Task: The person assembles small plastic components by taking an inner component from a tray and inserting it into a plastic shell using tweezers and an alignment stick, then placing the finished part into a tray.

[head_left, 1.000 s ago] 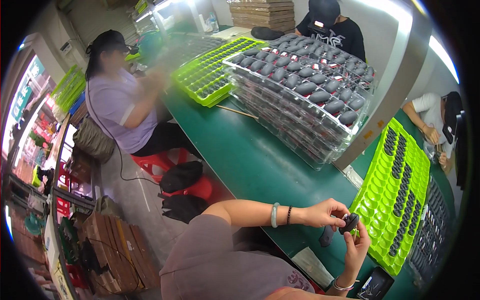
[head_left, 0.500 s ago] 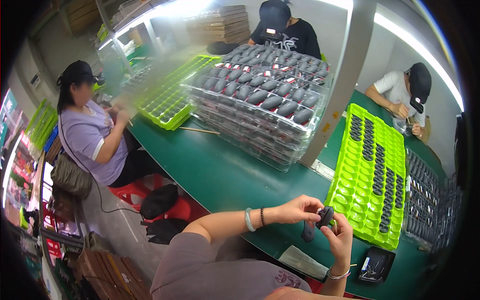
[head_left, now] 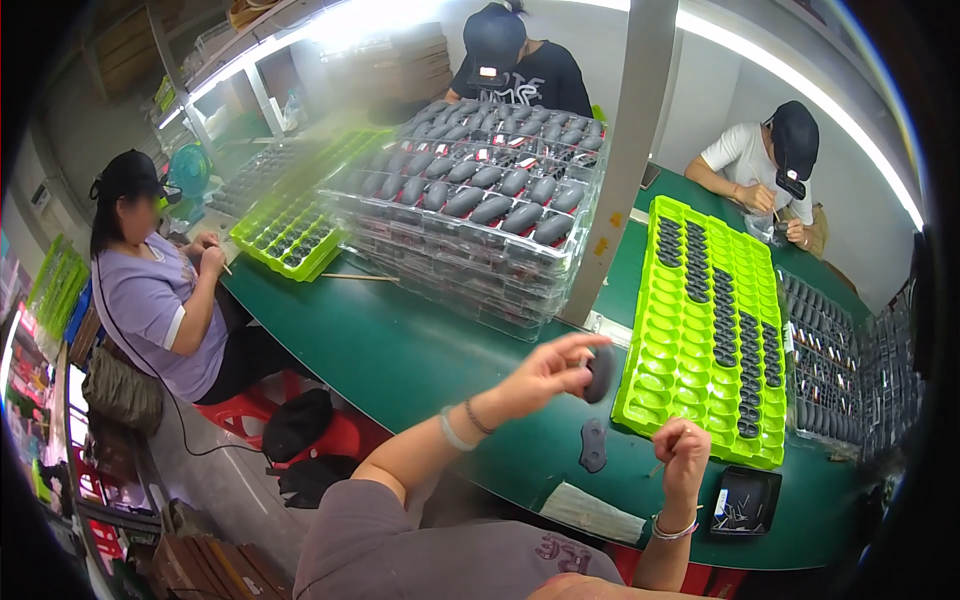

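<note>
My left hand (head_left: 548,380) is raised over the green table, pinching a dark grey oval part (head_left: 599,375) blurred by motion. Lower and to the right, my right hand (head_left: 682,455) has its fingers curled closed. A thin pale stick tip (head_left: 655,470) shows beside it; whether the fingers grip that stick is hidden. Between the hands and nearer to me, a flat dark plate (head_left: 593,445) with a pinched waist lies on the table. Just beyond my right hand stands a bright green tray (head_left: 690,385) of oval pockets, several rows filled with small dark parts.
A black dish (head_left: 765,490) of small metal pieces lies at the right. A pale folded cloth (head_left: 592,515) rests near the front edge. Stacked clear trays (head_left: 480,265) of grey oval shells stand beside a pillar (head_left: 630,170). Three people sit around the table.
Both hands were together on the dark oval part; now my left hand has carried it away to the left. My right hand has let go and curled up. The whole view has shifted slightly.
</note>
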A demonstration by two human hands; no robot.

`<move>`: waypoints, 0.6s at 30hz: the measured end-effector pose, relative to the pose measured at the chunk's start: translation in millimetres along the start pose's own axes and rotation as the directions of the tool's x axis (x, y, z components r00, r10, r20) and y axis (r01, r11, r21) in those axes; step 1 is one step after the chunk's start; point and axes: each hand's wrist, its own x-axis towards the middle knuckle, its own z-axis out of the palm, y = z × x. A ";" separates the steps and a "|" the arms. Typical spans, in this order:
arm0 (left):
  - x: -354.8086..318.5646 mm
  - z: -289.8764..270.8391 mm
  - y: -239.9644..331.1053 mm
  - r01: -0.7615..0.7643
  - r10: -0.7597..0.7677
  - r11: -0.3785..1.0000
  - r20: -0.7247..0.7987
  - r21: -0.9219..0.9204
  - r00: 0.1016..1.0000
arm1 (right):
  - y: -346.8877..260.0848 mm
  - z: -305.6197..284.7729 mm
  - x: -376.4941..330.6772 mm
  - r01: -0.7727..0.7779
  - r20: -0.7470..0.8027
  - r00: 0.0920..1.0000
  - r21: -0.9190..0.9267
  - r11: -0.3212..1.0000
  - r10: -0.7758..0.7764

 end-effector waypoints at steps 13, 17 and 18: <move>162.1 -109.6 158.4 0.121 0.517 0.259 -0.244 0.958 0.820 | 8.6 -20.0 -0.4 -0.092 -0.193 0.968 0.312 0.946 0.158; 210.7 -117.4 145.8 0.350 0.465 0.184 -0.395 0.919 0.792 | 8.3 -21.1 1.4 -0.072 -0.211 0.967 0.316 0.946 0.144; 215.9 -123.4 140.5 0.394 0.439 0.181 -0.433 0.901 0.788 | 11.5 -19.1 2.5 -0.073 -0.214 0.965 0.329 0.941 0.150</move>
